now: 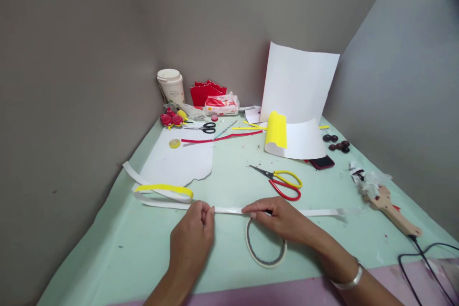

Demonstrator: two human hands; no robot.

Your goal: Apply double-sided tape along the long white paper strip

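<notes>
A long white paper strip (315,212) lies crosswise on the table before me. At its left it curls into a loop with a yellow face (163,188). My left hand (192,235) is closed, thumb and fingers pinching the strip left of centre. On the right, my right hand (276,215) has its thumb and forefinger on the strip, closed on it, the other fingers partly hidden. Between the hands a stretch of the strip looks glossy. A thin tape roll (267,265) lies under and just below my right hand. Beyond it rest scissors (281,182) with one yellow and one red handle.
White paper (172,165) lies left, with a small yellow tape roll (174,143) and black scissors (204,128). A cup (170,87) stands at the back. Curled white sheets (301,81) and a yellow piece (276,130) stand right, near a phone (322,162) and corded glue gun (394,213).
</notes>
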